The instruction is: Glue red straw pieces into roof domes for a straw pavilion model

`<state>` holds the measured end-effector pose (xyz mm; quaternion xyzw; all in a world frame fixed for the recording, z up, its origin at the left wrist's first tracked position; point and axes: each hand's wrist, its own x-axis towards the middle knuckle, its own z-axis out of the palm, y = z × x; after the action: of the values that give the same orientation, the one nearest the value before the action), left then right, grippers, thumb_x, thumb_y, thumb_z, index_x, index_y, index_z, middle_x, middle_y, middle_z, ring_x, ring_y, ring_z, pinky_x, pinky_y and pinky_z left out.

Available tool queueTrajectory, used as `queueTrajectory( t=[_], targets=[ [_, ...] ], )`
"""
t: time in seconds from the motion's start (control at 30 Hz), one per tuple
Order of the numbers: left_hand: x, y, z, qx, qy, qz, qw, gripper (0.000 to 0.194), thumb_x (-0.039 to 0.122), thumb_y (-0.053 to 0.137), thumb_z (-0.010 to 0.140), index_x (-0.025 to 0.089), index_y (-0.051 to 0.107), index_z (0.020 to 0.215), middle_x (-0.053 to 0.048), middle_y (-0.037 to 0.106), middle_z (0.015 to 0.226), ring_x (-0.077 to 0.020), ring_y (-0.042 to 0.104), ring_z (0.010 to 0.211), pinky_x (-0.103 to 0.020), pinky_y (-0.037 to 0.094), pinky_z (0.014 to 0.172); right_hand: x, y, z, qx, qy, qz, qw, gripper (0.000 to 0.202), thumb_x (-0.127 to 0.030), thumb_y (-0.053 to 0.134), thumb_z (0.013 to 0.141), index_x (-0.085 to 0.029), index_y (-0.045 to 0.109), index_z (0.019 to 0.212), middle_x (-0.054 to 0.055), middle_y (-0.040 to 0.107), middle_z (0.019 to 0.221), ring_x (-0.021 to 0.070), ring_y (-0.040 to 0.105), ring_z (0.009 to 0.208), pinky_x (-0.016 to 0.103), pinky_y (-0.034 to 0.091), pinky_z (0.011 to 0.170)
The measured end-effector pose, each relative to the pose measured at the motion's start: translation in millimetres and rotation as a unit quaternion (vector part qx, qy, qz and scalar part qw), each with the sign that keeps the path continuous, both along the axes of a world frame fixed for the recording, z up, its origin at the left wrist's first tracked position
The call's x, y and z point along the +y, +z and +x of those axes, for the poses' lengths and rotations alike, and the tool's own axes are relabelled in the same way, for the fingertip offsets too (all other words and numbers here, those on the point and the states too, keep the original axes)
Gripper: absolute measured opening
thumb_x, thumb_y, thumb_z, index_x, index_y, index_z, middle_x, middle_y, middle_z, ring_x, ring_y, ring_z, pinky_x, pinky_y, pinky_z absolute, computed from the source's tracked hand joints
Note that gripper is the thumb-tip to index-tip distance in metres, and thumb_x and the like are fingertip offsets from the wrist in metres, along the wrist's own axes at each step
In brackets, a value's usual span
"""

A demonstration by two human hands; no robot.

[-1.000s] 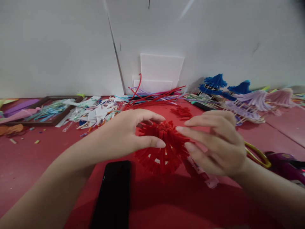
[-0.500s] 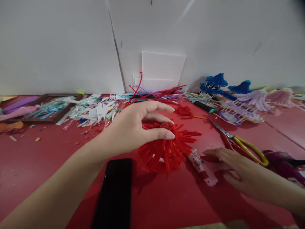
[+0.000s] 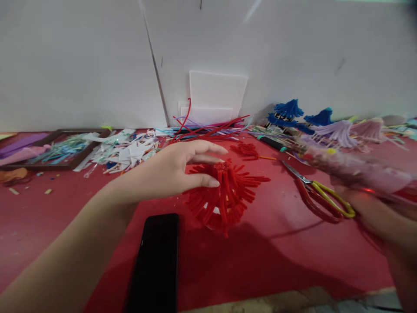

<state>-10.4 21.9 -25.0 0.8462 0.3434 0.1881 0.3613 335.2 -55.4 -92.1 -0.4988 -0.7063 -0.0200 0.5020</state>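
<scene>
A red fringed dome of bent pipe cleaners (image 3: 233, 191) stands on the red table, its strands spreading from a gathered peak. My left hand (image 3: 182, 169) curves beside the peak, thumb in front and fingers behind, spread apart; whether the thumb presses on the strands is unclear. On the right, my right hand (image 3: 374, 213) is wrapped round a pinkish glue gun (image 3: 361, 171), blurred by motion, with a small red light glowing on it. Scissors (image 3: 321, 193) with yellow and red handles lie just left of that hand.
A black phone (image 3: 156, 261) lies at the front. Behind are red pipe-cleaner pieces (image 3: 246, 151), a green-and-black tool (image 3: 273, 143), and blue (image 3: 288, 108) and lilac fringed models (image 3: 339, 132). White scraps (image 3: 137, 150) and a brown frame (image 3: 73, 163) lie left. White boards (image 3: 218, 91) lean on the wall.
My right hand has picked up the glue gun from the table and moved it up and to the right. My left hand has shifted slightly left, baring the dome's peak.
</scene>
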Motion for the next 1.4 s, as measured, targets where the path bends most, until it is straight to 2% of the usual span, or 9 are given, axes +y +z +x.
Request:
queueTrajectory(
  t=[0.07,0.17,0.33,0.47,0.57,0.73,0.93,1.07,1.4],
  targets=[
    [1,-0.7,1,-0.010,0.007,0.026,1.000,0.038,0.031,0.068,0.083,0.026,0.059,0.120,-0.002,0.069,0.122,-0.0208,0.062,0.118,-0.028,0.052,0.094,12,11.7,-9,0.022,0.088,0.005,0.996,0.016,-0.019,0.065,0.076,-0.028,0.072,0.087,0.003,0.068,0.082,0.0223,0.066,0.071,0.037,0.054,0.069],
    [0,-0.9,3,-0.020,0.018,0.042,0.999,0.035,0.029,0.066,0.085,0.025,0.058,0.119,-0.003,0.069,0.121,-0.0204,0.063,0.117,-0.027,0.052,0.093,34,23.0,-23,-0.025,0.208,0.030,0.977,0.020,-0.017,0.063,0.076,-0.027,0.073,0.089,0.005,0.069,0.090,0.0225,0.066,0.076,0.037,0.053,0.069],
    [3,0.4,-2,0.010,0.022,0.025,0.999,0.044,0.038,0.067,0.084,0.027,0.055,0.126,-0.004,0.070,0.120,-0.0226,0.064,0.116,-0.030,0.052,0.093,49,24.0,-39,-0.058,0.325,0.025,0.943,0.022,-0.029,0.056,0.081,-0.021,0.066,0.098,0.007,0.065,0.084,0.0227,0.064,0.076,0.039,0.052,0.068],
    [6,2.3,-9,0.016,0.029,0.022,0.999,0.042,0.044,0.060,0.088,0.029,0.056,0.127,-0.003,0.070,0.120,-0.0241,0.066,0.112,-0.032,0.053,0.089,41,23.2,-38,-0.147,0.304,0.043,0.940,0.023,-0.034,0.054,0.086,-0.019,0.064,0.101,0.009,0.067,0.086,0.0225,0.065,0.081,0.038,0.053,0.073],
    [7,3.6,-11,0.003,0.047,0.034,0.998,0.040,0.046,0.058,0.089,0.029,0.057,0.125,-0.002,0.073,0.114,-0.0223,0.069,0.103,-0.030,0.054,0.085,33,23.3,-35,-0.176,0.284,0.056,0.941,0.024,-0.038,0.052,0.090,-0.020,0.064,0.099,0.009,0.068,0.085,0.0216,0.067,0.079,0.037,0.054,0.073],
    [5,5.3,-11,-0.001,0.063,0.058,0.996,0.034,0.047,0.059,0.089,0.032,0.060,0.120,0.001,0.075,0.107,-0.0181,0.070,0.095,-0.027,0.053,0.082,30,20.6,-32,-0.176,0.264,0.072,0.945,0.027,-0.043,0.049,0.092,-0.021,0.063,0.099,0.010,0.069,0.084,0.0225,0.068,0.078,0.040,0.055,0.074],
    [2,6.0,-12,-0.020,0.102,0.065,0.992,0.044,0.048,0.059,0.089,0.032,0.052,0.129,0.001,0.076,0.103,-0.0171,0.070,0.091,-0.023,0.054,0.074,30,23.8,-33,-0.211,0.271,0.083,0.936,0.027,-0.043,0.047,0.093,-0.020,0.060,0.097,0.010,0.067,0.077,0.0216,0.066,0.074,0.038,0.054,0.070],
    [0,7.4,-10,-0.019,0.115,0.059,0.991,0.045,0.051,0.056,0.089,0.031,0.053,0.129,0.002,0.075,0.102,-0.0177,0.071,0.091,-0.022,0.054,0.073,29,25.4,-36,-0.207,0.273,0.074,0.937,0.028,-0.046,0.045,0.094,-0.021,0.058,0.093,0.009,0.064,0.072,0.0213,0.063,0.070,0.038,0.053,0.065],
    [-1,8.3,-10,0.012,0.096,0.069,0.993,0.045,0.050,0.057,0.089,0.031,0.053,0.130,0.002,0.076,0.103,-0.0154,0.069,0.087,-0.022,0.052,0.076,32,19.6,-37,-0.183,0.256,0.073,0.946,0.027,-0.047,0.046,0.092,-0.022,0.056,0.087,0.006,0.060,0.069,0.0214,0.059,0.065,0.039,0.049,0.063]
  ],
)
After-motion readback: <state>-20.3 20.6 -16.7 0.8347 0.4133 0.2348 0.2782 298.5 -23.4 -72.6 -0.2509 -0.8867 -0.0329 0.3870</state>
